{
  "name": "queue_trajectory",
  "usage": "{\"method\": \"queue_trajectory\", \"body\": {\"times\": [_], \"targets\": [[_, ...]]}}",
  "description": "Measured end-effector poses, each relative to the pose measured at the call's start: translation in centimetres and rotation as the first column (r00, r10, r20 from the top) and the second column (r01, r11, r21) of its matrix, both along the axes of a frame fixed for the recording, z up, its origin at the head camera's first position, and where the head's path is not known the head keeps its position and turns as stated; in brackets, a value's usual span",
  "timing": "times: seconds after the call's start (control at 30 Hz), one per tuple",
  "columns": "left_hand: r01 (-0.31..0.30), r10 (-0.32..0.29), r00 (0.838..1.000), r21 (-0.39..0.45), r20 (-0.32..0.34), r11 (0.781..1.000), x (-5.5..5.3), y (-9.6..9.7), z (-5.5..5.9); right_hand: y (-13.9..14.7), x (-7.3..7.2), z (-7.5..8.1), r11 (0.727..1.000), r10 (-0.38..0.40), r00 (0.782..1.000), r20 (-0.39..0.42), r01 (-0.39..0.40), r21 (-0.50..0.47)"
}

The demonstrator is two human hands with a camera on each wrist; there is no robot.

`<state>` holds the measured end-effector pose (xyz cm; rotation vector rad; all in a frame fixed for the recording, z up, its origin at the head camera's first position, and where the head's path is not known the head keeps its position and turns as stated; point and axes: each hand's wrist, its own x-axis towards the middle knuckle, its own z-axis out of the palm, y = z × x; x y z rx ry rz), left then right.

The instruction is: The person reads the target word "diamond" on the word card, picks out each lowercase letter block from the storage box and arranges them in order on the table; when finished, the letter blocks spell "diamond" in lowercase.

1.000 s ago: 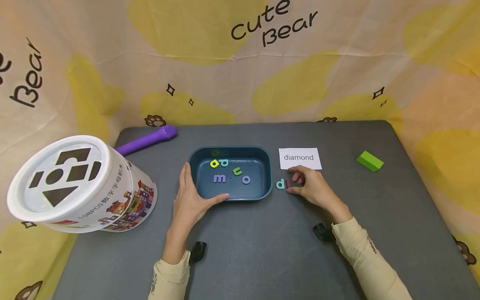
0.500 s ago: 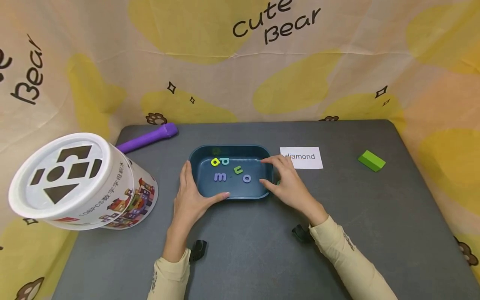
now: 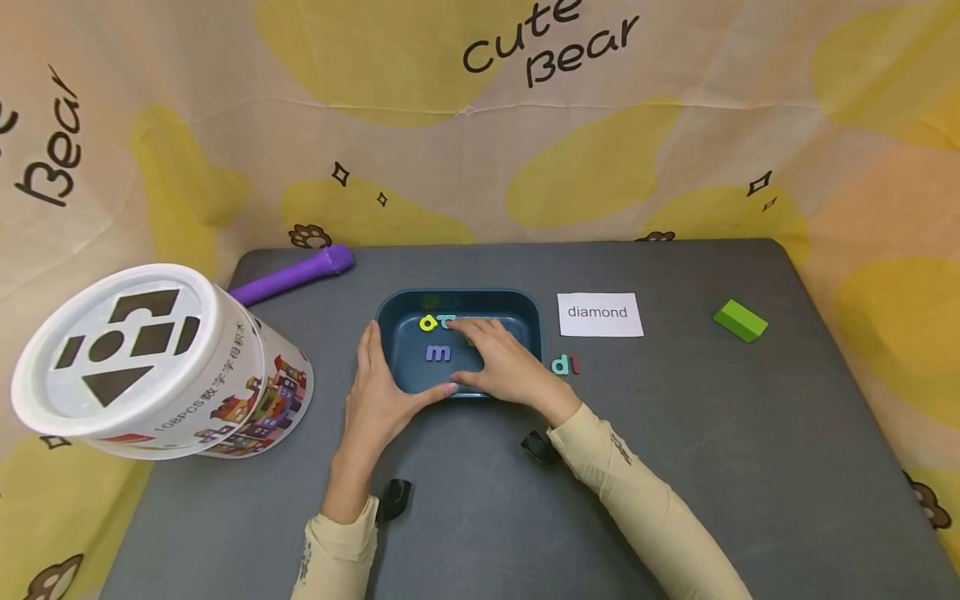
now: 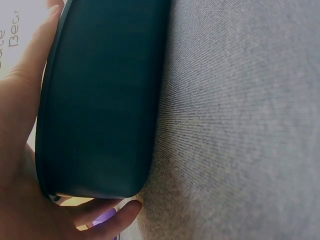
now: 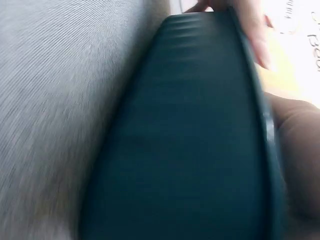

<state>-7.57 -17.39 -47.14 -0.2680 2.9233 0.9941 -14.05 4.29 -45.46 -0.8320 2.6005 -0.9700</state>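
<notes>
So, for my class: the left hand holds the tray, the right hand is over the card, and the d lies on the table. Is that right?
Not quite: the head view shows the right hand over the tray, not the card. The left hand does hold the tray, and the d lies on the table.

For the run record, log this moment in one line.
left hand: touching tray | right hand: over tray | letter d, letter l: on table | card: reads "diamond"
</notes>
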Motion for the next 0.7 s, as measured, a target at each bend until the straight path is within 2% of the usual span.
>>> {"method": "queue_trajectory", "body": {"times": [0.2, 0.5, 0.7], "targets": [[0.004, -0.004, 1.000, 0.001, -0.006, 1.000, -0.1, 0.1, -0.1, -2.2, -1.1, -1.1, 0.999, 0.031, 0.998, 0.051, -0.033, 0.035], [0.005, -0.005, 1.000, -0.003, 0.009, 1.000, -0.1, 0.2, 0.1, -3.6, -2.3, -1.9, 0.987, 0.058, 0.998, 0.017, -0.060, 0.150], [-0.006, 0.006, 1.000, -0.001, 0.021, 1.000, 0.0, 0.2, 0.3, -3.8, -2.3, -1.5, 0.970, 0.042, 0.999, 0.006, -0.042, 0.239]]}}
